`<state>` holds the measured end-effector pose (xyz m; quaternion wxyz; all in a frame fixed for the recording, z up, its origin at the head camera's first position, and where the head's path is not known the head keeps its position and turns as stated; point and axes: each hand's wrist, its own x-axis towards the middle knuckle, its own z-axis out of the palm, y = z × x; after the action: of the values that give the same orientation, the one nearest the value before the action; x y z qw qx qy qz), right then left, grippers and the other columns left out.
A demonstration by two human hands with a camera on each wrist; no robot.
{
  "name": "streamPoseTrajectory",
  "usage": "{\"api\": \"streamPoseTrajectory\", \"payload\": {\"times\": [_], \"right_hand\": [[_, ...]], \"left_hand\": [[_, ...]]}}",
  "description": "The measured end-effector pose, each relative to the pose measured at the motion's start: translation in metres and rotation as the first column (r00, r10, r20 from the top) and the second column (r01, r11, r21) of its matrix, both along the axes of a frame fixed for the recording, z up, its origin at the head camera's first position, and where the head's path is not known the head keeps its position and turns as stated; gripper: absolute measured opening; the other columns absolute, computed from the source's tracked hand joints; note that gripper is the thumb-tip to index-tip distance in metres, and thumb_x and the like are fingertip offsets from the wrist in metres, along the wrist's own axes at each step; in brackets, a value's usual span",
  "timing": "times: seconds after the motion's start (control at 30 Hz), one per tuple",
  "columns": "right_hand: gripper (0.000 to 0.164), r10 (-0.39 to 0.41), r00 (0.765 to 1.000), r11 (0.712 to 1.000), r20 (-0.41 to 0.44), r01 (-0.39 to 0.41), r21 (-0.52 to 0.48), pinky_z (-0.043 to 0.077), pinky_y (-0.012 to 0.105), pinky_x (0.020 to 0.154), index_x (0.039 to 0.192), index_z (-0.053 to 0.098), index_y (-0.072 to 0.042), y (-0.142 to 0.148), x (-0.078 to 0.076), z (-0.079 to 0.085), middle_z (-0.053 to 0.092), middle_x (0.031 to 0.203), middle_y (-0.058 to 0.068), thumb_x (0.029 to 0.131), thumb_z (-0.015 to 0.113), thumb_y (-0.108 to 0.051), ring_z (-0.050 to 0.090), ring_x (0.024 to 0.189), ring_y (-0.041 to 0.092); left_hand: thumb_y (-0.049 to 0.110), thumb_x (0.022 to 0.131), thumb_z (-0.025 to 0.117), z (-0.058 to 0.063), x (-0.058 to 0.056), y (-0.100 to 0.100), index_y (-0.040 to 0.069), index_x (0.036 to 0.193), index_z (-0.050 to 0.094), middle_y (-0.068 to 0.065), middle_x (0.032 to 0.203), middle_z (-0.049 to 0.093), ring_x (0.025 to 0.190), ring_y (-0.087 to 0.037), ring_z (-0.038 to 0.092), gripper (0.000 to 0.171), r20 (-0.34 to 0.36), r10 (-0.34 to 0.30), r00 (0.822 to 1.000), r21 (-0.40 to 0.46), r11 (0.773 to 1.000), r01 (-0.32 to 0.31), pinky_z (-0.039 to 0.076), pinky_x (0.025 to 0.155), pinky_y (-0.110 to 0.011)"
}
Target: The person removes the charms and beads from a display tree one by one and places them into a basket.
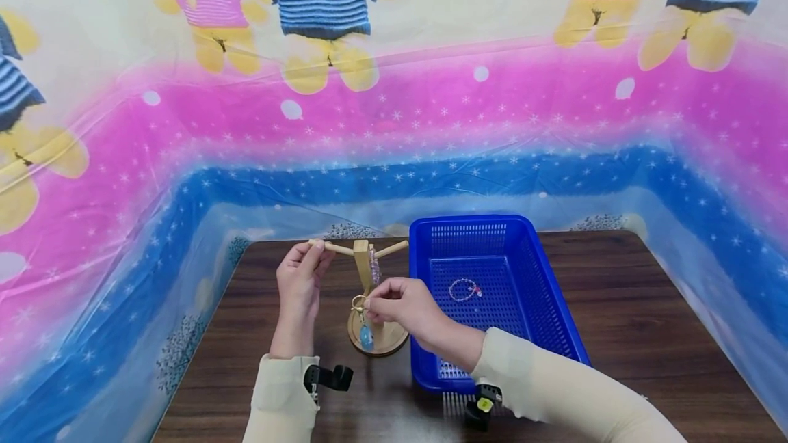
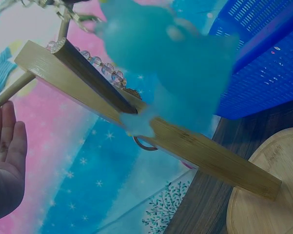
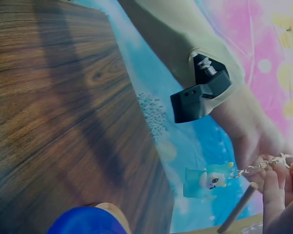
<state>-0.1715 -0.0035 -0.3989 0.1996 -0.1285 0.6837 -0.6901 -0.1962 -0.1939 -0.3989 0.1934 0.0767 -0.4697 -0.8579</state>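
A wooden jewelry stand [image 1: 362, 265] with a round base [image 1: 388, 344] stands left of the basket. My left hand [image 1: 298, 289] holds the tip of its left peg, thumb on top. In front of the post, my right hand [image 1: 409, 310] pinches a keychain by its gold ring [image 1: 359, 303]. A translucent blue figure charm [image 1: 366, 338] dangles below; the right wrist view shows this charm [image 3: 205, 181] on a short chain [image 3: 253, 168]. Close to the left wrist camera, the blurred charm [image 2: 170, 63] hides part of the post. A beaded bracelet [image 1: 375, 269] hangs on the stand.
A blue plastic basket [image 1: 418, 245] sits right of the stand, with a beaded bracelet [image 1: 463, 290] and its small red charm inside. Both stand and basket rest on a dark wood table [image 1: 622, 333]. A printed cloth [image 1: 431, 176] surrounds the table's back and sides.
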Motion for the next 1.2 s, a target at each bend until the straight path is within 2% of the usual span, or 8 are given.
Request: {"api": "streamPoseTrajectory", "payload": {"times": [0.17,0.57,0.8,0.97,1.2], "right_hand": [[0.017,0.018,1.0,1.0,0.004,-0.018,-0.008,0.066,0.028,0.079,0.102,0.069,0.011,0.004,0.002,0.007,0.074,0.082,-0.004,0.093,0.07,-0.003,0.07,0.076,0.006],[0.017,0.041,0.999,0.999,-0.001,-0.041,-0.024,0.066,0.032,0.085,0.102,0.068,0.009,0.02,0.005,0.015,0.072,0.08,-0.005,0.093,0.07,-0.005,0.071,0.078,0.008],[0.015,0.049,0.998,0.999,-0.029,-0.049,0.003,0.066,0.036,0.087,0.102,0.068,0.008,0.031,0.001,0.02,0.072,0.082,-0.005,0.094,0.069,-0.005,0.07,0.078,0.006],[0.016,0.053,0.997,0.998,-0.051,-0.052,0.018,0.066,0.034,0.086,0.102,0.067,0.009,0.039,-0.003,0.021,0.071,0.081,-0.006,0.094,0.068,-0.004,0.071,0.078,0.007],[0.014,0.02,0.995,0.997,-0.093,-0.013,0.07,0.066,0.034,0.084,0.1,0.068,0.007,0.051,-0.009,0.023,0.071,0.079,-0.007,0.093,0.07,-0.005,0.07,0.076,0.007]], "left_hand": [[-0.007,0.099,0.055,0.001,0.0,0.0,0.013,0.076,0.068,0.005,0.075,0.075,0.07,-0.003,0.073,0.034,-0.002,0.002,1.0,0.003,1.0,-0.002,0.064,0.08,-0.019],[-0.007,0.099,0.055,-0.002,0.0,0.0,0.014,0.075,0.067,0.007,0.074,0.074,0.068,-0.002,0.072,0.034,-0.019,0.002,1.0,-0.011,1.0,-0.002,0.064,0.076,-0.017],[-0.007,0.099,0.056,-0.001,0.0,-0.001,0.014,0.076,0.068,0.006,0.074,0.074,0.069,-0.003,0.073,0.033,0.007,0.012,1.0,-0.005,1.0,-0.011,0.064,0.076,-0.017],[-0.008,0.099,0.056,0.0,-0.001,-0.001,0.012,0.076,0.068,0.005,0.074,0.075,0.067,-0.004,0.073,0.032,0.008,0.008,1.0,0.01,1.0,-0.008,0.064,0.074,-0.017],[-0.008,0.098,0.056,0.0,-0.002,-0.001,0.012,0.077,0.067,0.004,0.074,0.075,0.067,-0.005,0.073,0.031,0.009,-0.001,1.0,0.017,1.0,0.001,0.064,0.073,-0.018]]}}
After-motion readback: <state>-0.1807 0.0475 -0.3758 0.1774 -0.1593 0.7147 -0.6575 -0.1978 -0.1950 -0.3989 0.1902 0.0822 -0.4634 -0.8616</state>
